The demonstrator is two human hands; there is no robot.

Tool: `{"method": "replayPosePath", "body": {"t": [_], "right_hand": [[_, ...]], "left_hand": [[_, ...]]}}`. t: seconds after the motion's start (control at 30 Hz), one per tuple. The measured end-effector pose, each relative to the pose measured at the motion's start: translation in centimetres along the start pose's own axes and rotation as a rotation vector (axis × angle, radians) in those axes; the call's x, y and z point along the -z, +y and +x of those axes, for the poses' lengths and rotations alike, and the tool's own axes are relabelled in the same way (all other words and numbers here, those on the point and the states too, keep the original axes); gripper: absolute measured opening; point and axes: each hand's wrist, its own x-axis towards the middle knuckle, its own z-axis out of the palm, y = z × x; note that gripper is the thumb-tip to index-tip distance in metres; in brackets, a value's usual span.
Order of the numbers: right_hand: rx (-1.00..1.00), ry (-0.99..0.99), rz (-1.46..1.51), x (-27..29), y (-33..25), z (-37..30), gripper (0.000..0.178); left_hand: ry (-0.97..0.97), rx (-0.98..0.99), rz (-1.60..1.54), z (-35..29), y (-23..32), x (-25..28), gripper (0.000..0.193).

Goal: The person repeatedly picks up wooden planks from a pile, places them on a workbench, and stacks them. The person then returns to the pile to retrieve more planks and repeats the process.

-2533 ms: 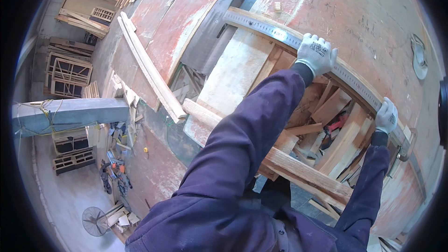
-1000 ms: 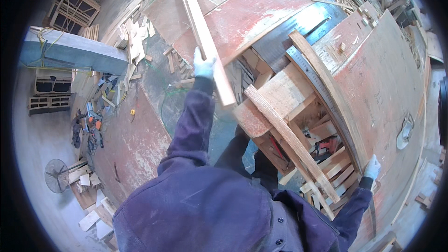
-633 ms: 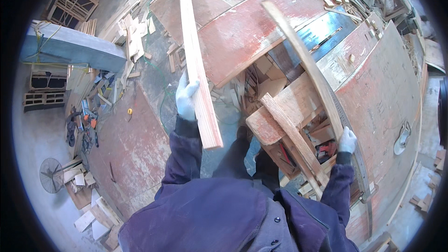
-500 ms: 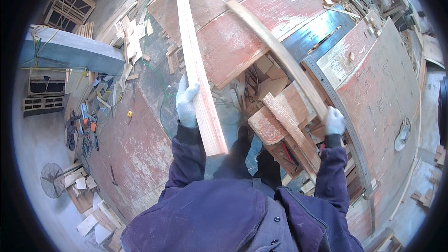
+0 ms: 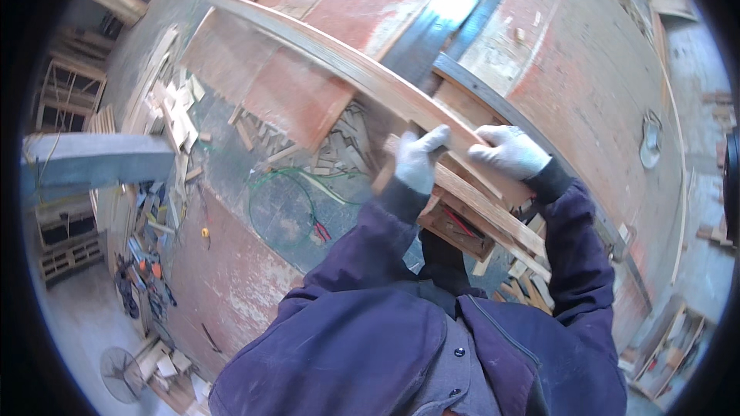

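Note:
A long wooden plank (image 5: 347,62) slants from the far left down to my hands, its near end beside the metal-edged bench. Closed around its near part is my left hand (image 5: 420,156), in a pale glove. My right hand (image 5: 512,152), also gloved, grips it closer to the near end, thumb and fingers over the edge. Motion blur and the fingers hide whether a second plank lies along it. Beneath my hands a rough wooden strip (image 5: 486,204) rests over an open wooden box (image 5: 455,235) with a red-handled tool in it.
A dark metal straightedge (image 5: 493,96) borders the worn bench top (image 5: 570,123) on my right. A shiny metal plate (image 5: 432,19) is set in the bench. Offcuts (image 5: 343,142) and a green cord (image 5: 297,173) lie on the floor. A fan (image 5: 123,374) stands lower left.
Half a second ago each hand held its own plank, well apart. My left hand has moved right, and both hands are now close together on wood slanting to the far left.

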Motion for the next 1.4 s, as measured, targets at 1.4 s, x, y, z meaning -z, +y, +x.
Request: {"method": "replayPosePath", "body": {"t": [1.4], "right_hand": [[-0.535, 1.022, -0.190, 1.5, 46.5, -25.0, 0.029]], "left_hand": [[-1.131, 0.254, 2.083, 20.6, -24.7, -19.6, 0.052]]}}
